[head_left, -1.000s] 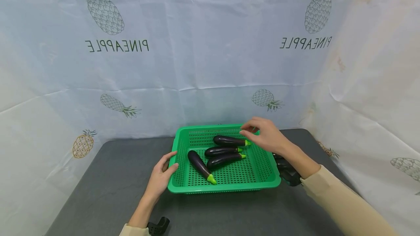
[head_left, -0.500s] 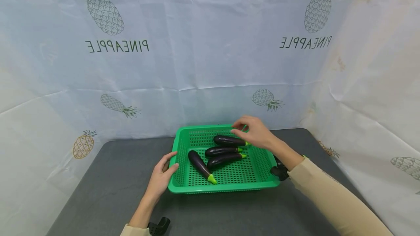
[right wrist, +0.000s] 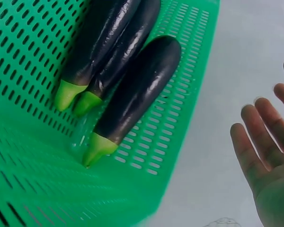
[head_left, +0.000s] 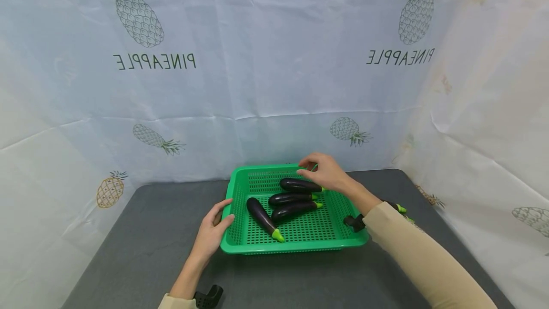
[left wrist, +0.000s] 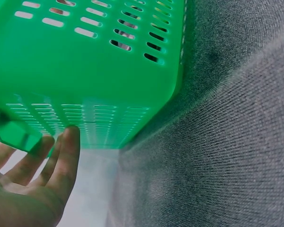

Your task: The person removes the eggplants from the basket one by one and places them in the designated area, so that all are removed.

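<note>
A green plastic basket (head_left: 296,243) with slotted walls stands on the dark table. Several purple-black eggplants (head_left: 262,216) with green caps lie in it, three side by side and one slanting at the left. My left hand (head_left: 208,232) grips the basket's left rim, with thumb and index finger on top. Lower fingers (left wrist: 68,151) reach the outer wall in the left wrist view. Over the far rim hovers my right hand (head_left: 324,173), thumb and fingers loosely bent and nothing between them. Its spread fingers (right wrist: 270,135) show beside the basket in the right wrist view.
More eggplants with green caps (head_left: 401,208) lie right of the basket, mostly hidden behind my right sleeve (head_left: 411,242). A pineapple-print cloth (head_left: 274,85) hangs behind and at both sides of the grey table (head_left: 163,223).
My right hand has moved left along the far rim, and its sleeve now overlaps the basket's right side. Green caps have come into view beyond that sleeve. The left hand and basket stay put.
</note>
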The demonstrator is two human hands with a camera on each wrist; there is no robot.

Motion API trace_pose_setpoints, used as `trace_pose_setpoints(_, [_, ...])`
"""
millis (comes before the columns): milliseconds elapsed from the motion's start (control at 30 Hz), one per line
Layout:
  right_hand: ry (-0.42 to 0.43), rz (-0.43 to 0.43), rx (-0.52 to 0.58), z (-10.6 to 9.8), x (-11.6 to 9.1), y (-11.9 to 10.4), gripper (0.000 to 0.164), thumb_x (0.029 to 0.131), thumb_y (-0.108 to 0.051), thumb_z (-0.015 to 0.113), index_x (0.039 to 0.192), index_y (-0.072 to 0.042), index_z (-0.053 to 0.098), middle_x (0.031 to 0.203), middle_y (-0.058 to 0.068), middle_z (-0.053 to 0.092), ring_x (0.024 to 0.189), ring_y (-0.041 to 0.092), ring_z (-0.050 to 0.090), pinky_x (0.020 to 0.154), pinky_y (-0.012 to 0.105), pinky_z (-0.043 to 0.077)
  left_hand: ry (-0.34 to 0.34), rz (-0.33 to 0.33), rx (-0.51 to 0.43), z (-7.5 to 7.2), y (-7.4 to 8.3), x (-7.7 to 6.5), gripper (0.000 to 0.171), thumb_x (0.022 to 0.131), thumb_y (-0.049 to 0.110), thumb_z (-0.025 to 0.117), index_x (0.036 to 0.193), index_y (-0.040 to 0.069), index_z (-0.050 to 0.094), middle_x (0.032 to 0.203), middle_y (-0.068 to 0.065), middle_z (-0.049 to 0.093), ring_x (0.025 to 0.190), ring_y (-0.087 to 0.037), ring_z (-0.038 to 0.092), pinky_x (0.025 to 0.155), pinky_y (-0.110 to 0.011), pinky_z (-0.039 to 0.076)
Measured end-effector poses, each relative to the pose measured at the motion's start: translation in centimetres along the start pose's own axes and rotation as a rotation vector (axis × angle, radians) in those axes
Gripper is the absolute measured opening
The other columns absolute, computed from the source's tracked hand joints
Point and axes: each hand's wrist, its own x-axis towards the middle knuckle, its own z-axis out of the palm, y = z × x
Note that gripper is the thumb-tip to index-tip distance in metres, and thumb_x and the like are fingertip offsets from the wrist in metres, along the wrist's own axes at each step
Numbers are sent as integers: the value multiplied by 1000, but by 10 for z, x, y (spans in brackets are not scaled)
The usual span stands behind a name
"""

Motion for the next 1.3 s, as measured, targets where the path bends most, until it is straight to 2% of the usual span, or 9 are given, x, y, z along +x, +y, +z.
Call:
trace_pose_setpoints(300, [-44,36,14,13,9,13,32,99,-22,70,121,1,70,116,15,66,98,26,62,83,43,52,6,8,15,0,0,0,48,104,22,61,150,19,49,154,-14,46,136,-30,51,93,-32,51])
trace_pose_setpoints(533, [-76,82,27,22,14,19,36,99,-24,70,125,1,68,122,17,64,103,27,61,87,47,50,5,13,3,-1,0,0,48,104,23,61,151,18,48,152,-16,47,133,-32,54,88,-29,52])
trace_pose_setpoints(867, [-122,144,-9,35,17,32,39,98,-31,70,127,-4,67,122,12,64,107,27,60,91,48,49,-15,16,-41,0,5,-1,49,105,21,60,151,14,47,151,-21,48,131,-35,55,87,-29,53])
trace_pose_setpoints(1100, [-158,207,4,42,17,37,41,98,-31,71,128,-5,66,124,12,63,113,29,60,95,49,49,-10,23,-20,0,2,-1,49,105,22,60,151,14,47,152,-20,47,133,-34,54,90,-31,52])
trace_pose_setpoints(1300, [-190,225,-15,47,18,42,39,98,-29,71,128,-5,66,125,13,64,116,31,60,94,49,50,1,21,-15,0,1,0,49,105,22,61,151,14,48,152,-18,47,134,-33,53,91,-32,53])
